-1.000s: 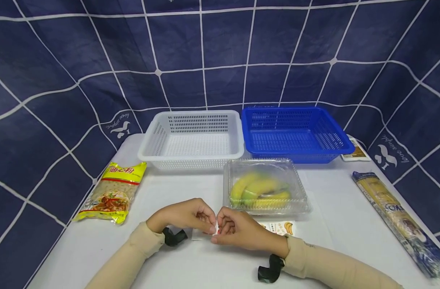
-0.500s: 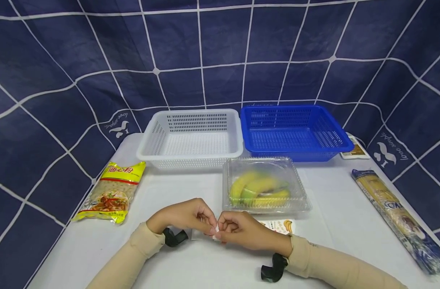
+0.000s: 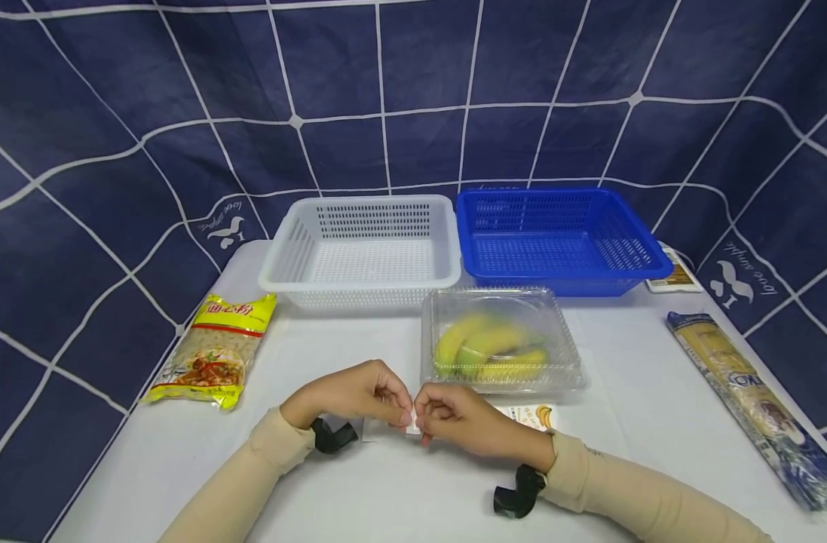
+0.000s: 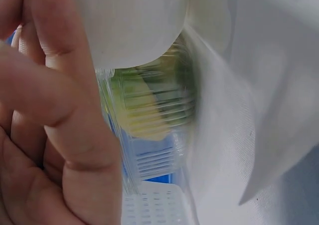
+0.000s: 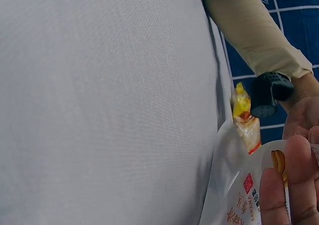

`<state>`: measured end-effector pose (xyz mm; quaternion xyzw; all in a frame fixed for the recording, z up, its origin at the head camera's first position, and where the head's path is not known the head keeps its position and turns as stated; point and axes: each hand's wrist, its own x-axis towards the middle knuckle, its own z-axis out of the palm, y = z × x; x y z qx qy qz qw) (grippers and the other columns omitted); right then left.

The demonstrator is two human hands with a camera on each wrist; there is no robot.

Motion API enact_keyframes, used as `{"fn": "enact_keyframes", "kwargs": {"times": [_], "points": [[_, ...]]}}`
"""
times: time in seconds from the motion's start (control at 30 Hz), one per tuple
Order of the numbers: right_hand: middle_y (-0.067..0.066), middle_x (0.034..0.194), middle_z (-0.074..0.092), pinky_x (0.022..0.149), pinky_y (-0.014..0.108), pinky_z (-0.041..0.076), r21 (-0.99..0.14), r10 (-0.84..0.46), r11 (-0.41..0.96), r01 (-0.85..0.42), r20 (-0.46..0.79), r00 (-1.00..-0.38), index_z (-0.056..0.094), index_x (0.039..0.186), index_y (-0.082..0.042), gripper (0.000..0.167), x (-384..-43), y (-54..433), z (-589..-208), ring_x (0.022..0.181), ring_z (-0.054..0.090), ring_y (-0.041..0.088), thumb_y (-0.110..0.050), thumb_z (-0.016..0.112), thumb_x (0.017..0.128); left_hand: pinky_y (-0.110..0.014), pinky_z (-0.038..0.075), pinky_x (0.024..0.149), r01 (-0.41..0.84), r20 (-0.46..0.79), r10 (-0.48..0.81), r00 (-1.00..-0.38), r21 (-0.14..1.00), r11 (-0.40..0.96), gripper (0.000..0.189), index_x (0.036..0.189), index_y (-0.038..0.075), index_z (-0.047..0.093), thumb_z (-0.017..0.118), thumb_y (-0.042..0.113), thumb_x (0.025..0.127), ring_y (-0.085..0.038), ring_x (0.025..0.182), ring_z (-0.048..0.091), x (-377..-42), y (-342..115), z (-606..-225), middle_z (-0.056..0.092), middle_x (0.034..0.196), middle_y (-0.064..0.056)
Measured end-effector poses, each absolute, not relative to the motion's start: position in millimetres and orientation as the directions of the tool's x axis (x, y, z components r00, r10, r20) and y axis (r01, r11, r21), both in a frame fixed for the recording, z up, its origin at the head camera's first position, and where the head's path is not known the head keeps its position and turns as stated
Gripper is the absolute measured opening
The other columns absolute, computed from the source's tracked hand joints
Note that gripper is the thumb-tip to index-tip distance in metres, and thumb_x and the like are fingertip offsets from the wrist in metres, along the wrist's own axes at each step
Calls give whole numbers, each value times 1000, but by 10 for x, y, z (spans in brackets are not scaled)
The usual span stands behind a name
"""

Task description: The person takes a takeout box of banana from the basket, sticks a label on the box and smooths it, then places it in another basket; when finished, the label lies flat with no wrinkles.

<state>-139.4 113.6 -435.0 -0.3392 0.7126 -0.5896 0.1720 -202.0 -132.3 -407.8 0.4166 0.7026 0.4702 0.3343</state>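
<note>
My left hand (image 3: 359,392) and right hand (image 3: 467,418) meet fingertip to fingertip near the table's front, both pinching a narrow white paper label (image 3: 413,424). Beyond the right hand shows its printed end (image 3: 530,416), with a banana picture. Seen from the right wrist, the label's paper (image 5: 244,197) curves upward and carries red and orange lettering, partly covered by fingers (image 5: 301,175). In the left wrist view, white paper (image 4: 134,25) bends beside the curled left fingers (image 4: 84,130). Just behind the hands stands a lidded clear plastic box (image 3: 562,369) with bananas (image 3: 488,351) inside.
A white basket (image 3: 359,290) and a blue basket (image 3: 569,283) stand side by side at the back. On the left lies a yellow food bag (image 3: 212,351); on the right, a long noodle packet (image 3: 745,392). A small flat pack (image 3: 674,279) sits behind it.
The right hand's thumb and fingers have shifted their pinch on the label, and the red print between the hands is now out of sight. The head view has tipped slightly downward.
</note>
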Motion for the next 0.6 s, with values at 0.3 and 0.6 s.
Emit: {"fn": "enact_keyframes", "kwargs": {"times": [0.3,0.6], "points": [[11,85,74,68,25,60,-960,-674,84,-268,143,-725,63,101,5,4,-1398,1129,-4302,77,75,17,4,65,98,-19,45,60,245,-85,860,-503,940,236,13,98,-8,80,76,4,97,-7,69,62,-1990,-1303,-4049,77,80,-2],[-9,77,68,60,15,49,-954,-630,122,-273,138,-764,66,94,-2,16,-1389,1085,-4300,66,61,0,-8,81,95,-18,35,49,229,-113,833,-541,934,275,15,96,-3,82,76,11,98,-3,59,52,-1944,-1264,-4018,73,72,4]]}}
